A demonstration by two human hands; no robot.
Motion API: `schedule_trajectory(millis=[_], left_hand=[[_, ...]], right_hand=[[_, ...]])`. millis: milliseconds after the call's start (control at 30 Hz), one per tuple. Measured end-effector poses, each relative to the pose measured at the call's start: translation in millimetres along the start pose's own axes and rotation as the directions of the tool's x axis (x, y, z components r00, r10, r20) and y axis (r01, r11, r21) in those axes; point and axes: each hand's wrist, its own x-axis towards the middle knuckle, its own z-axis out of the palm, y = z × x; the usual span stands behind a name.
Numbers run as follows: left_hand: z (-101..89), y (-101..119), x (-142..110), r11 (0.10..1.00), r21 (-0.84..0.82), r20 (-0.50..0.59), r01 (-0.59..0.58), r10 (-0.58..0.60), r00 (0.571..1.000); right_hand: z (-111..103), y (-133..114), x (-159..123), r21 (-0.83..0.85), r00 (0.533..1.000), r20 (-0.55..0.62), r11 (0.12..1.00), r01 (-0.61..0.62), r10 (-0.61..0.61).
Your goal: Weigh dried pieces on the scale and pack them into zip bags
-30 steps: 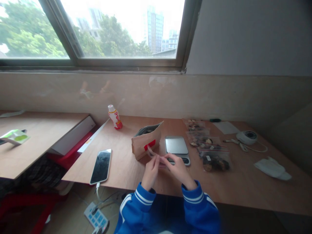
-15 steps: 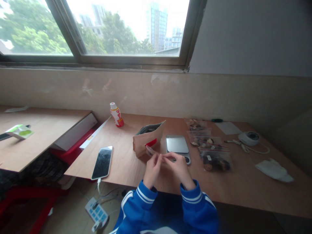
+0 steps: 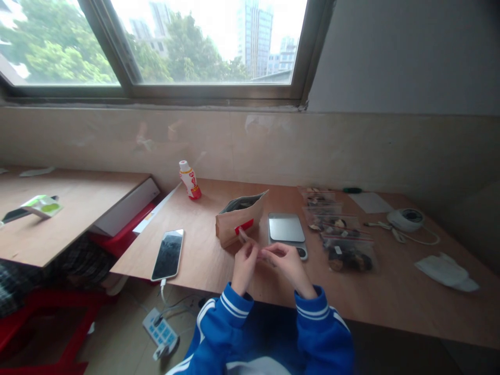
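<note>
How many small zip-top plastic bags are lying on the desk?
4, in an overlapping column right of the digital scale: the farthest bag, the second bag, the third bag, and the nearest bag, holding dark pieces. The overlap could hide another.

Pinched item [image 3: 242, 236] too blurred to name

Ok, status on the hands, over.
Left hand and right hand together, pinching a thin pale strip, too small to identify. Paper pouch just beyond left hand. Digital scale beyond right hand.
</note>
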Motion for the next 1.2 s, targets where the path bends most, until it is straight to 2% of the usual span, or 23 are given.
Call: schedule_trajectory(millis=[100,233,300,367,433,467,533,600,633,700,800,867,933,1000,1067,1100,1133,1200], left_hand=[[0.2,0,0,0.992,0.114,-0.007,-0.049,0.05,0.999],[5.3,4,-5,0.969,0.23,0.002,-0.095,0.097,0.995],[6.3,6,-9,0.96,0.262,-0.019,-0.094,0.103,0.995],[4.1,4,-13,0.961,0.262,-0.02,-0.089,0.097,0.995],[-1.0,0,-14,0.966,0.236,-0.004,-0.109,0.113,0.994],[-4.2,-4,-13,0.97,0.211,-0.007,-0.122,0.126,0.992],[-10.0,-13,-8,0.989,0.098,-0.038,-0.11,0.114,0.993],[-13.0,-24,-2,0.993,-0.119,-0.052,-0.011,0.004,0.999],[-13.0,-30,2,0.97,-0.234,-0.028,0.061,-0.07,0.997],[-10.2,-39,8,0.923,-0.358,0.044,0.141,-0.135,0.99],[-2.5,-45,15,0.865,-0.464,0.183,0.192,-0.118,0.976],[1.5,-45,21,0.816,-0.524,0.269,0.245,-0.115,0.956],[2.5,-44,28,0.793,-0.536,0.311,0.289,-0.133,0.941],[0.9,-45,35,0.797,-0.533,0.297,0.283,-0.137,0.945],[-2.2,-46,40,0.81,-0.541,0.228,0.226,-0.117,0.967],[-3.8,-48,41,0.814,-0.546,0.193,0.197,-0.106,0.975],[-5.2,-50,42,0.816,-0.55,0.164,0.175,-0.099,0.981],[-7.3,-54,43,0.811,-0.565,0.128,0.151,-0.094,0.987]], right_hand=[[2,3,-1,-0.066,1.0,-0.004,0.998,0.024,-0.024],[6,4,-1,-0.257,0.984,-0.131,0.963,0.08,-0.117],[4,1,2,-0.349,0.949,-0.261,0.934,0.077,-0.176],[-1,-2,7,-0.398,0.882,-0.418,0.917,0.035,-0.215],[-9,-6,12,-0.378,0.822,-0.524,0.926,0.01,-0.223],[-13,-8,15,-0.342,0.812,-0.542,0.94,0.02,-0.215],[-20,-15,19,-0.24,0.837,-0.51,0.967,0.082,-0.197],[-23,-24,21,-0.147,0.888,-0.419,0.979,0.14,-0.19],[-23,-29,21,-0.118,0.908,-0.374,0.981,0.156,-0.19],[-23,-36,24,-0.09,0.932,-0.301,0.979,0.183,-0.202],[-26,-40,31,-0.061,0.957,-0.196,0.976,0.207,-0.215],[-29,-39,38,-0.08,0.977,-0.069,0.977,0.195,-0.201],[-32,-39,42,-0.175,0.978,0.007,0.963,0.207,-0.209],[-32,-43,42,-0.302,0.957,-0.036,0.916,0.264,-0.288],[-30,-49,40,-0.381,0.912,-0.111,0.864,0.328,-0.395],[-28,-52,38,-0.395,0.898,-0.108,0.847,0.356,-0.427],[-26,-54,38,-0.397,0.896,-0.067,0.836,0.379,-0.438],[-22,-55,42,-0.4,0.905,0.088,0.818,0.414,-0.415]])
